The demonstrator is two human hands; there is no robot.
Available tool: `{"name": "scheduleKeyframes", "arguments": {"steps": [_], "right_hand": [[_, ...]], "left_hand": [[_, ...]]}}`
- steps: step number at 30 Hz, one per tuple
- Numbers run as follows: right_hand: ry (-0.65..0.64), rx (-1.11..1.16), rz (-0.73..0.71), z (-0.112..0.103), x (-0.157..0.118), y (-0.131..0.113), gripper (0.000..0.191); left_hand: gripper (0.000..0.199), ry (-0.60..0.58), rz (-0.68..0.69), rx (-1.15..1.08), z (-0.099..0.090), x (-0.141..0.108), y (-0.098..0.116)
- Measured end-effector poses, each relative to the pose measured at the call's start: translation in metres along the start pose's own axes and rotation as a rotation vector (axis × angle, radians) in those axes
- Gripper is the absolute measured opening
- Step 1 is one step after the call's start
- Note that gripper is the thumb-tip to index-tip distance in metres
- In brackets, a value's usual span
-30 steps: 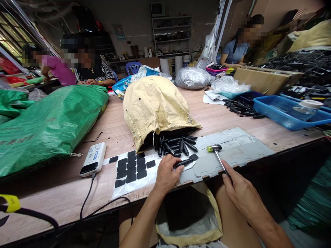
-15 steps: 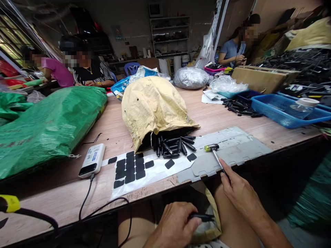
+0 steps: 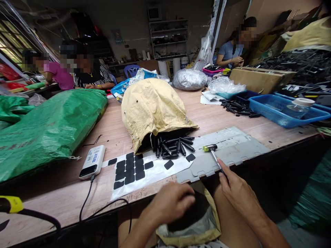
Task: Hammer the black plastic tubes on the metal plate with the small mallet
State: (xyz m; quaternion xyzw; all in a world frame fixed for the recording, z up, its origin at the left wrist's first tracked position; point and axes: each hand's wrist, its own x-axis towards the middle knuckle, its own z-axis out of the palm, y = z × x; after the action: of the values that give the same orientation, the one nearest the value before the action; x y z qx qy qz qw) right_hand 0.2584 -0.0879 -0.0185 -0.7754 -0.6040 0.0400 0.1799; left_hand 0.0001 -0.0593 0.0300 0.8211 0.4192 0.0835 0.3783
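Observation:
My right hand (image 3: 236, 187) grips the dark handle of a small hammer (image 3: 211, 150). The hammer has a metal shaft and a head with one yellow-green end and one black end, held just over the grey board (image 3: 232, 144). Nothing shows in my left hand (image 3: 172, 199), its fingers loosely bent and partly apart, above an open yellow-edged bag (image 3: 191, 237) on my lap. Several black pen-like tubes (image 3: 178, 146) spill from the mouth of a tan sack (image 3: 152, 106). In front of the sack, black rounded squares (image 3: 130, 170) lie on a white sheet (image 3: 155, 177).
A white power bank (image 3: 92, 162) with a cable stands left of the sheet. A large green sack (image 3: 54, 120) covers the table's left side. At right are a blue tray (image 3: 274, 110) with a jar (image 3: 300, 107) and more black parts (image 3: 239, 107). Other people sit across the table.
My left hand has risen from the lap bag toward the table edge, and the black pen-like piece is gone from its fingers. My right hand keeps the hammer nearly in place.

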Motion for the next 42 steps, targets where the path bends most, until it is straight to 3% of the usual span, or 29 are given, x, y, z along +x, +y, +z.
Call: {"name": "scheduleKeyframes", "arguments": {"steps": [3,5,9,13,18,22,25,29,33,37,42], "right_hand": [[0.004,0.012,-0.016,0.000,-0.001,0.001,0.052],[0.011,0.022,-0.027,0.000,-0.001,0.001,0.052],[0.010,0.034,-0.024,0.000,-0.002,0.001,0.052],[0.002,0.041,0.001,-0.002,-0.001,0.000,0.052],[-0.013,0.048,0.018,-0.002,0.000,-0.001,0.052],[-0.011,0.043,0.016,-0.002,0.001,-0.002,0.054],[0.003,0.085,-0.006,-0.002,0.000,0.000,0.053],[0.032,0.147,-0.054,0.001,0.001,0.008,0.055],[0.087,0.313,-0.096,0.005,0.003,0.013,0.055],[0.141,0.502,-0.089,0.000,-0.006,0.005,0.055],[0.008,0.563,-0.253,-0.015,-0.027,-0.017,0.053]], "left_hand": [[0.027,0.403,-0.042,0.206,-0.046,0.027,-0.012],[0.035,0.538,-0.055,0.376,-0.065,0.044,-0.025],[0.038,0.480,-0.040,0.562,-0.081,0.066,-0.042],[0.032,0.480,-0.020,0.683,-0.085,0.066,-0.042],[0.020,0.527,0.081,0.661,-0.077,0.049,-0.029],[0.016,0.437,0.153,0.482,-0.051,0.043,-0.019],[0.014,0.408,0.145,0.346,-0.031,0.046,-0.023],[0.021,0.512,0.130,0.204,-0.015,0.050,-0.038],[0.021,0.575,0.146,0.069,-0.012,0.049,-0.046],[0.013,0.565,0.153,-0.010,-0.014,0.049,-0.046],[0.014,0.549,0.141,-0.012,-0.015,0.050,-0.047]]}}
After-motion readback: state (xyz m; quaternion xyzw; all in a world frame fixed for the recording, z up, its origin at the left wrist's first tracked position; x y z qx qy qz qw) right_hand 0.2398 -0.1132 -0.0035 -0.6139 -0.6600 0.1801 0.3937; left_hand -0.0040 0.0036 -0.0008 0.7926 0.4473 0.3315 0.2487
